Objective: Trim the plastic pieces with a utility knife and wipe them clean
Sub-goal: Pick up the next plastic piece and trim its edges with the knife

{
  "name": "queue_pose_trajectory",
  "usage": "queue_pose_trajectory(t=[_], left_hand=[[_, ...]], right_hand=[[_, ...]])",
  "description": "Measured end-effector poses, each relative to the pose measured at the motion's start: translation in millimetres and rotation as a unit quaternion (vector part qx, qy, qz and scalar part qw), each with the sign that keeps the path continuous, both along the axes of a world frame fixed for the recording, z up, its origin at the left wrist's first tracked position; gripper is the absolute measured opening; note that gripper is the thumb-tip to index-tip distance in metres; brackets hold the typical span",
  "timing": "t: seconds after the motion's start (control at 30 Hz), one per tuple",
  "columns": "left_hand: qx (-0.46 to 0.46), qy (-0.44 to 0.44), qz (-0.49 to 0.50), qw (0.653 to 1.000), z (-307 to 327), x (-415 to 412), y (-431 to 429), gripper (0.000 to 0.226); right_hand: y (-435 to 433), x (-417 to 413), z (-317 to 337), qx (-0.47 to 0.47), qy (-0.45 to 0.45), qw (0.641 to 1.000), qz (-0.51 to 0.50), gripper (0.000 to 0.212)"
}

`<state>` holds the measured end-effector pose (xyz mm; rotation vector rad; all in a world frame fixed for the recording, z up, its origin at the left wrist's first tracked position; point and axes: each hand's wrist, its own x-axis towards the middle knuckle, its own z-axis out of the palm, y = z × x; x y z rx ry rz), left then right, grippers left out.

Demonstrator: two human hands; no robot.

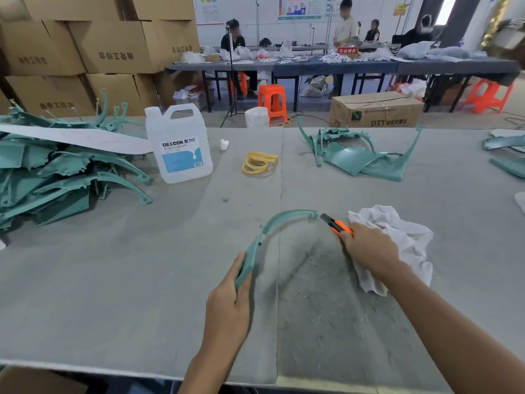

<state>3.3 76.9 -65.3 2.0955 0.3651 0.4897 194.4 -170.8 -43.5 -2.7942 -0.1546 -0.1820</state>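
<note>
1. My left hand [227, 305] has its grip curled round the near end of a curved teal plastic piece [295, 213], thumb along the edge; the rest arches up off the tabletop [113, 280], unsupported
2. My right hand [366, 248] has its grip wrapped tight round the orange utility knife [336, 225], above the white rag [397, 240]
3. Risk: the free far end sits just beside the knife tip. With only one end held, the arc could flex or twist under the cut, and the blade could skid or gouge it
4. Risk: a stroke drawn back along the arc would run towards my left fingers
5. I cannot tell how far the blade is out
6. The piece's long axis runs from my left hand away and to the right, its far tip pointing right at the knife; the knife's nose points up-left at that tip
</note>
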Motion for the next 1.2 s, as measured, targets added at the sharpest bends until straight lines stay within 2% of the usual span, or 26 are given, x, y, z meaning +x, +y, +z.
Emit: queue_pose_trajectory(t=[0.1, 0.2, 0.4, 0.53, 0.63, 0.7, 0.77, 0.83, 0.9, 1.03, 1.1, 1.2], left_hand=[[0.011, 0.008, -0.007, 1.000, -2, -1, -1, 0.060], [-0.001, -0.002, 0.004, 1.000, -3, 1, -1, 0.059], [-0.056, -0.039, 0.042, 0.997, -7, 5, 2, 0.059], [-0.097, -0.064, 0.050, 0.992, -3, 5, 2, 0.049], [-0.113, -0.078, 0.085, 0.987, -5, 6, 4, 0.040], [-0.116, -0.078, 0.112, 0.984, -8, 8, 7, 0.041], [-0.107, -0.065, 0.112, 0.986, -11, 9, 8, 0.040], [-0.099, -0.062, 0.105, 0.988, -15, 10, 7, 0.045], [-0.095, -0.064, 0.102, 0.988, -17, 9, 7, 0.054], [-0.098, -0.060, 0.112, 0.987, -17, 11, 8, 0.046], [-0.085, -0.066, 0.095, 0.990, -16, 11, 6, 0.055], [-0.074, -0.073, 0.091, 0.990, -15, 9, 5, 0.053]], right_hand=[[8, -13, 13, 0.122, 0.017, 0.992, 0.008, 0.031], [31, -48, 27, 0.232, 0.043, 0.969, 0.070, 0.033], [78, -109, 27, 0.283, 0.069, 0.926, 0.240, 0.018], [93, -122, 27, 0.293, 0.060, 0.909, 0.292, 0.033], [96, -111, 21, 0.238, 0.022, 0.935, 0.262, 0.039], [92, -90, 13, 0.179, 0.015, 0.963, 0.200, 0.034], [81, -66, 6, 0.140, 0.044, 0.982, 0.120, 0.030], [66, -45, 5, 0.163, 0.050, 0.985, 0.033, 0.031], [50, -35, 5, 0.209, 0.013, 0.978, -0.010, 0.028], [44, -45, 16, 0.256, 0.004, 0.967, 0.012, 0.031], [50, -58, 23, 0.266, -0.019, 0.963, 0.035, 0.029], [69, -82, 35, 0.259, -0.004, 0.955, 0.146, 0.022]])
